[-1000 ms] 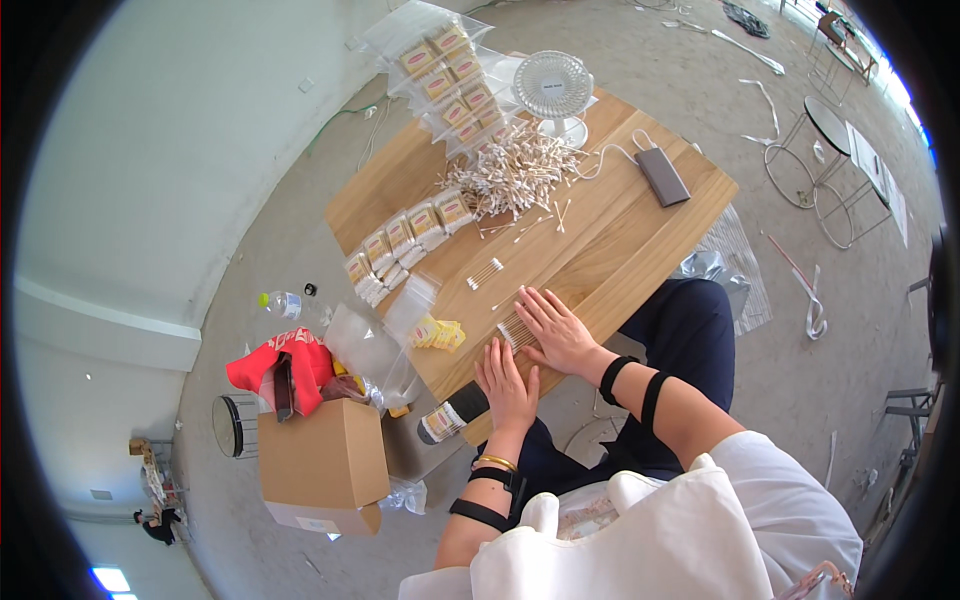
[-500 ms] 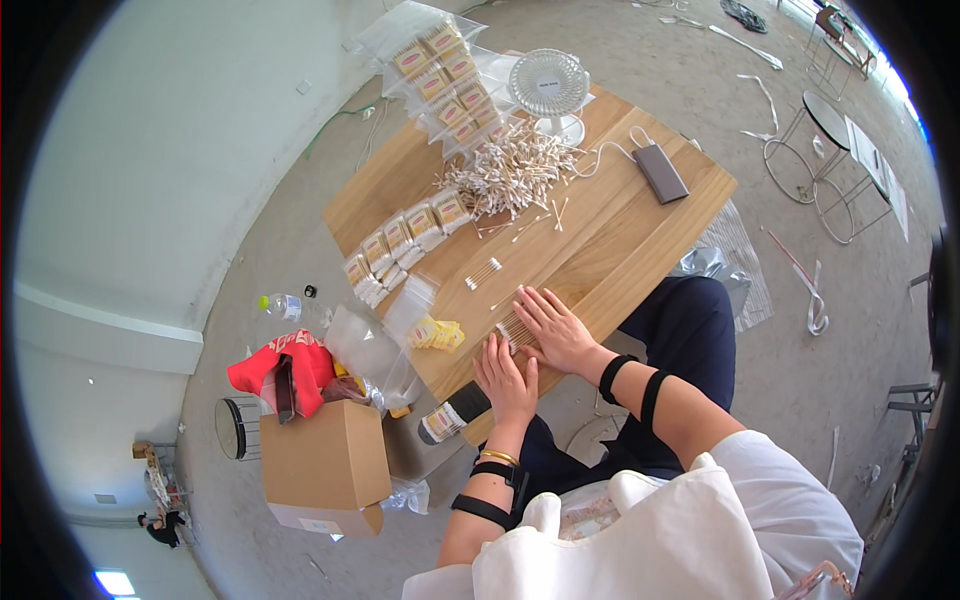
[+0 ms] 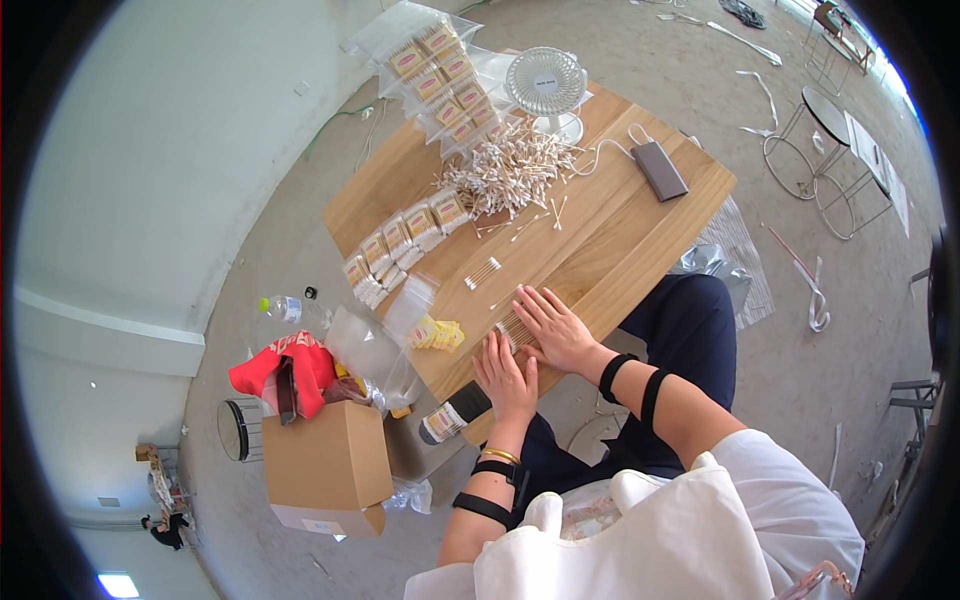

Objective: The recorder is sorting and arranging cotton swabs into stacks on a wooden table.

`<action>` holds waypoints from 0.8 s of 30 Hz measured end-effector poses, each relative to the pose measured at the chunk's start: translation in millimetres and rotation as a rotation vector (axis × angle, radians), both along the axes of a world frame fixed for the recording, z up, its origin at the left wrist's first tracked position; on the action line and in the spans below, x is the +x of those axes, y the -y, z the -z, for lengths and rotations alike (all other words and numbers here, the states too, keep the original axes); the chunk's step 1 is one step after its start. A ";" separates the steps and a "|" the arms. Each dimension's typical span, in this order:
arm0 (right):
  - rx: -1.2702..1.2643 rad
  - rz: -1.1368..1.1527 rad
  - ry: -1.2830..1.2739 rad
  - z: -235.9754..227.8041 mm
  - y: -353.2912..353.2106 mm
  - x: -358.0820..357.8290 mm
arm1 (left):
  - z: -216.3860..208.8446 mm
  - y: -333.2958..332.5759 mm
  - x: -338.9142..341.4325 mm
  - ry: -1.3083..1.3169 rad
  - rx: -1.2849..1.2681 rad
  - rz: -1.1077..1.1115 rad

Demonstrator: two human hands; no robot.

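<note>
A row of cotton swabs (image 3: 515, 331) lies side by side on the wooden table (image 3: 625, 245) near its front edge. My right hand (image 3: 557, 332) rests flat over the row's right end, fingers stretched out. At the other end my left hand (image 3: 507, 381) touches the swabs with its extended fingers. Parts of the row are hidden under both hands. A smaller group of swabs (image 3: 482, 273) lies just beyond, and a large loose heap of swabs (image 3: 508, 172) covers the far part of the table. Yellow cards (image 3: 437, 334) and clear plastic bags (image 3: 410, 308) are left of my left hand.
Small filled packs (image 3: 397, 236) line the left edge, with larger bagged packs (image 3: 440, 80) at the back. A white fan (image 3: 547, 85) and a grey power bank (image 3: 660, 172) stand farther off. An open cardboard box (image 3: 325, 460) sits at lower left, below a red bag (image 3: 290, 370).
</note>
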State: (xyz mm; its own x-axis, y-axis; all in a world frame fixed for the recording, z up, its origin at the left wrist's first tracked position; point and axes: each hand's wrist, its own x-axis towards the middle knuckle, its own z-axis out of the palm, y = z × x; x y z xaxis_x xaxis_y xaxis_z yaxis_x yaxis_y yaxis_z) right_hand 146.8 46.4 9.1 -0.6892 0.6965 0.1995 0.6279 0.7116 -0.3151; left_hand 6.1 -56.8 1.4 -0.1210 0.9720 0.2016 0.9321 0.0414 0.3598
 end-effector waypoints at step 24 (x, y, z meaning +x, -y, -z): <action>-0.004 0.001 0.014 -1.5 0.5 1.0 | 0.8 -7.9 -2.1 0.028 0.010 -0.025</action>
State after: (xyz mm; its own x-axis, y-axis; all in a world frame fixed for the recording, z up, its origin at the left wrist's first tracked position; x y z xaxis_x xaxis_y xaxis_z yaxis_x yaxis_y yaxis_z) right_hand 147.8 45.9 10.6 -0.6912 0.6981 0.1869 0.6332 0.7097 -0.3089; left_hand 4.0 -48.9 0.6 -0.1510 0.9664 0.2079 0.9204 0.0607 0.3862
